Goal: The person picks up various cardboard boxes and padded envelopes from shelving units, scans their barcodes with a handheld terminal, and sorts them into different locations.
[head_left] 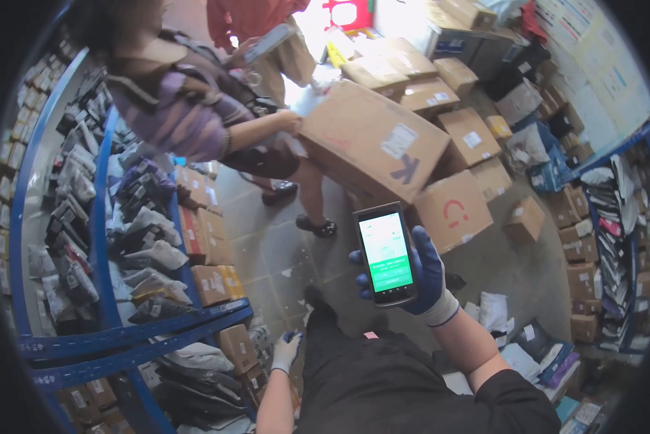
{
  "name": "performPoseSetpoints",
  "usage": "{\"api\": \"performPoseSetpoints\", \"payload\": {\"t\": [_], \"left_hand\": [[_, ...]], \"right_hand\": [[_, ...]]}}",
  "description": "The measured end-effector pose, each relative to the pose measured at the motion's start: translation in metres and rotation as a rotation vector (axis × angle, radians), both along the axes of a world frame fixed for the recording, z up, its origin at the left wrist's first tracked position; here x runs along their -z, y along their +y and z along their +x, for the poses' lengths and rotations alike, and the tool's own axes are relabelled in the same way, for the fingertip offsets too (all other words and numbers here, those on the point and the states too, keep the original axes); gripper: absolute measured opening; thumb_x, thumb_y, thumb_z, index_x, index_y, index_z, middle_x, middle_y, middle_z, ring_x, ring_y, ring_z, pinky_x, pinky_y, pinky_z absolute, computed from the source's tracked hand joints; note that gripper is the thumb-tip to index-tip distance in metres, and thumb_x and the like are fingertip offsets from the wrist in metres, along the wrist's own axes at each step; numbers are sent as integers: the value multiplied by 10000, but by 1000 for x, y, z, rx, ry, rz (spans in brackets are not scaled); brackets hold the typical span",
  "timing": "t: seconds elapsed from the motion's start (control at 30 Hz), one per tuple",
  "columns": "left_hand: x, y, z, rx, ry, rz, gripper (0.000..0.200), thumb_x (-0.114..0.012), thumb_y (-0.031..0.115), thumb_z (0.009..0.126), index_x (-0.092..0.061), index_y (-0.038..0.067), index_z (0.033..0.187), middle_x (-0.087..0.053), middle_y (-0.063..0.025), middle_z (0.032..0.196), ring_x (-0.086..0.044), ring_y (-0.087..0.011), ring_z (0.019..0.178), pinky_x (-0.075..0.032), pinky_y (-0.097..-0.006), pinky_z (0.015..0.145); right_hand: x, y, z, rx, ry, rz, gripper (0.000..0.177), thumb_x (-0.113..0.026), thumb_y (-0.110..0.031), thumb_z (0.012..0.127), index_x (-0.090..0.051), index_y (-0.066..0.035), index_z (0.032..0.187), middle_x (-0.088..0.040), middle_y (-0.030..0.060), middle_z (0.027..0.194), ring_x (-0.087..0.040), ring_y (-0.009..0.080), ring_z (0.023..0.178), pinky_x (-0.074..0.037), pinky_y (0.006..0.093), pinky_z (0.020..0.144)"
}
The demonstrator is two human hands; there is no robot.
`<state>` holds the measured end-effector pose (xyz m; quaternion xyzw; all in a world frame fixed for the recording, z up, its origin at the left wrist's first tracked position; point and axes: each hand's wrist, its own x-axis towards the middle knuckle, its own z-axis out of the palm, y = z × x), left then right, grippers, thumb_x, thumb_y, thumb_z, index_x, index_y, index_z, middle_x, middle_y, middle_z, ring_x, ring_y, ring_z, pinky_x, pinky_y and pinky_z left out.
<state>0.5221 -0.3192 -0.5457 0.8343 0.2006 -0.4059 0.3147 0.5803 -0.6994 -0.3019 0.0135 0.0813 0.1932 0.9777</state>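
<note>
My right hand [426,271], in a blue and white work glove, is wrapped around a dark smartphone-like handheld device [386,257]. Its lit screen, white above and green below, faces up at me; the text is too small to read. At my side hangs my left hand [287,351] in a white glove with blue fingertips. Its fingers are loosely curled, with nothing visible in them. The lower left shelf's boxes are nearest to it. Beyond the device, a large cardboard box [375,141] with a white label is tilted, and another person's hand [289,121] touches its left edge.
Blue shelving [108,217] full of bagged parcels stands at left, and another parcel rack [607,239] at right. Cardboard boxes [469,137] pile up ahead. A person in purple [187,116] stands ahead left; another in red [249,18] is behind. Parcels [535,347] lie at lower right.
</note>
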Motion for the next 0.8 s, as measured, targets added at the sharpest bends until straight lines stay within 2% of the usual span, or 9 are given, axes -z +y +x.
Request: {"api": "performPoseSetpoints", "payload": {"t": [0.07, 0.17, 0.3, 0.37, 0.43, 0.57, 0.67, 0.77, 0.8], "left_hand": [[0, 20, 12, -25, -23, -19, 605, -622, 498, 864, -616, 48, 1268, -646, -154, 1260, -594, -318, 1183, -433, -385, 993], [1, 62, 35, -34, 55, -13, 667, -613, 526, 863, -578, 45, 1323, -594, -159, 1339, -545, -336, 1251, -398, -392, 1050], [-3, 119, 74, -53, 66, 70, 689, -598, 568, 838, -587, 73, 1317, -599, -156, 1337, -544, -346, 1256, -402, -400, 1040], [-28, 135, 100, -77, 115, 124, 697, -606, 567, 839, -587, 53, 1310, -597, -149, 1345, -538, -336, 1269, -392, -390, 1056], [-32, 153, 121, -100, 17, 144, 548, -614, 524, 849, -636, 77, 1165, -657, -192, 1182, -596, -391, 1142, -442, -441, 948], [-29, 170, 155, -171, -286, 135, 407, -605, 473, 861, -680, 112, 1035, -706, -193, 1049, -639, -418, 1021, -471, -458, 825], [-9, 177, 179, -299, -287, 76, 471, -661, 450, 832, -677, 80, 1122, -694, -178, 1128, -633, -369, 1094, -469, -437, 923], [-21, 175, 209, -402, -244, -2, 535, -671, 430, 843, -635, 42, 1210, -690, -154, 1158, -635, -320, 1114, -453, -415, 995], [-21, 176, 215, -378, -291, 8, 540, -673, 432, 848, -627, 33, 1209, -686, -153, 1170, -641, -315, 1111, -458, -416, 996]], "right_hand": [[-4, 30, 33, -39, -9, 53, 825, -537, -684, 857, -418, -109, 1437, -517, 223, 1342, -603, 423, 1018, -462, 546, 911], [-5, 76, 79, -101, -26, 40, 833, -573, -671, 838, -425, -111, 1437, -521, 213, 1350, -605, 421, 1026, -456, 556, 917], [-10, 136, 130, -162, 4, -23, 863, -514, -675, 862, -357, -87, 1474, -538, 210, 1320, -625, 405, 992, -481, 533, 870], [-14, 161, 150, -206, -11, -26, 894, -497, -681, 873, -300, -85, 1509, -537, 202, 1330, -635, 406, 997, -500, 526, 870], [-18, 181, 169, -262, 14, -85, 895, -511, -690, 859, -329, -83, 1492, -545, 220, 1325, -634, 416, 965, -503, 523, 853], [-15, 215, 206, -375, 30, -35, 846, -558, -662, 850, -380, -117, 1472, -551, 246, 1325, -612, 420, 1016, -450, 536, 916], [-12, 239, 231, -437, 119, -5, 822, -571, -659, 839, -445, -96, 1425, -564, 259, 1294, -624, 436, 989, -455, 574, 883], [-3, 257, 259, -527, 125, -56, 823, -605, -649, 822, -444, -118, 1431, -563, 219, 1306, -623, 395, 1021, -452, 517, 916], [1, 263, 265, -546, 129, -52, 828, -595, -650, 830, -435, -105, 1433, -559, 232, 1305, -626, 412, 1018, -461, 539, 896]]}}
